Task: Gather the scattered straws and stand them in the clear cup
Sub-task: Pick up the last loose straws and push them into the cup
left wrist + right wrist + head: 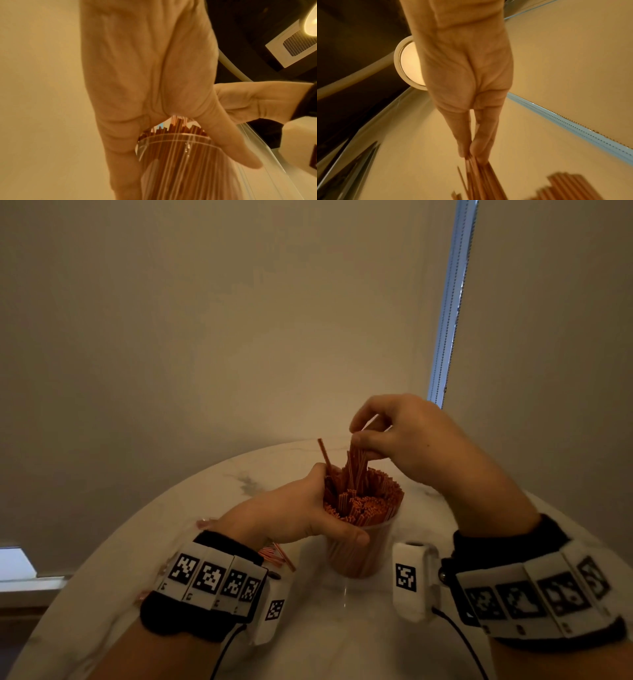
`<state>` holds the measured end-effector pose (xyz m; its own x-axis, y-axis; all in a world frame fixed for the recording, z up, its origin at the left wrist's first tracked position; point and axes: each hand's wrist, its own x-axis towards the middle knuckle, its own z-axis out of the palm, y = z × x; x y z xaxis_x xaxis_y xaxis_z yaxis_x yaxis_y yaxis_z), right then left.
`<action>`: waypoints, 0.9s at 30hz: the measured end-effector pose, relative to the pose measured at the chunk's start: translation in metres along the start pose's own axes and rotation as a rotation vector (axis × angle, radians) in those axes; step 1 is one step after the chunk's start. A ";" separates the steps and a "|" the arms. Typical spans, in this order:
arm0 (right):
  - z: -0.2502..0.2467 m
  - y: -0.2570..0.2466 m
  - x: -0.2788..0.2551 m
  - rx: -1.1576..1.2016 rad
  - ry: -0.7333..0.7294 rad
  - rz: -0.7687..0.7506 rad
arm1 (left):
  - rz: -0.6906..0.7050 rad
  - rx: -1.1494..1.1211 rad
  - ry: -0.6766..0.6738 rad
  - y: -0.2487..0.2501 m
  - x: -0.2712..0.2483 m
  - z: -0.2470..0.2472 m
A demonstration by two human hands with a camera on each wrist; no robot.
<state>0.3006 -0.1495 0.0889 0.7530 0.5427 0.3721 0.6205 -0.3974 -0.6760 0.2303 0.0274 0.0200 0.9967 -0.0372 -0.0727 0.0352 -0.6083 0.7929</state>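
A clear cup (363,556) packed with thin orange-red straws (373,501) stands on the round marble table (308,628). My left hand (301,511) wraps round the cup's upper part, thumb across its front; the left wrist view shows the cup (180,155) in that grip. Above the cup, my right hand (387,433) pinches the top ends of a small bunch of straws (356,463) that stand higher than the others. In the right wrist view the fingertips (471,150) hold that bunch (481,180). One straw (323,453) leans out to the left.
A few loose straws (277,554) lie on the table under my left wrist. A beige wall rises behind the table, with a window blind's bead chain (448,302) at the right. The table's near part is bare marble.
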 end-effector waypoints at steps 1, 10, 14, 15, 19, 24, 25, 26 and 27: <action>0.004 0.000 0.001 -0.054 0.019 -0.001 | -0.004 0.002 0.011 0.000 0.001 0.001; 0.011 0.009 0.003 -0.159 -0.244 0.061 | -0.022 -0.032 -0.006 -0.002 0.001 0.000; 0.007 0.010 0.003 -0.208 -0.258 0.063 | -0.030 -0.002 -0.006 -0.001 0.000 0.001; 0.009 0.011 0.003 -0.255 -0.302 0.082 | -0.031 -0.002 -0.001 -0.001 0.000 0.001; 0.011 0.011 0.004 -0.234 -0.199 0.046 | -0.029 -0.021 -0.011 0.000 -0.001 0.001; 0.003 0.008 0.001 -0.027 -0.296 -0.011 | -0.027 -0.049 -0.028 0.000 -0.002 0.001; 0.003 0.009 0.001 -0.074 -0.365 -0.009 | -0.025 -0.054 -0.026 0.000 -0.002 0.000; 0.006 0.011 0.003 -0.135 -0.390 -0.015 | -0.027 -0.052 -0.024 0.000 -0.002 0.000; 0.009 0.012 0.004 -0.178 -0.353 -0.027 | -0.031 -0.047 -0.023 0.000 -0.002 0.000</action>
<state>0.3091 -0.1453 0.0767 0.6339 0.7631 0.1256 0.6905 -0.4852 -0.5365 0.2285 0.0269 0.0202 0.9931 -0.0371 -0.1112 0.0702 -0.5715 0.8176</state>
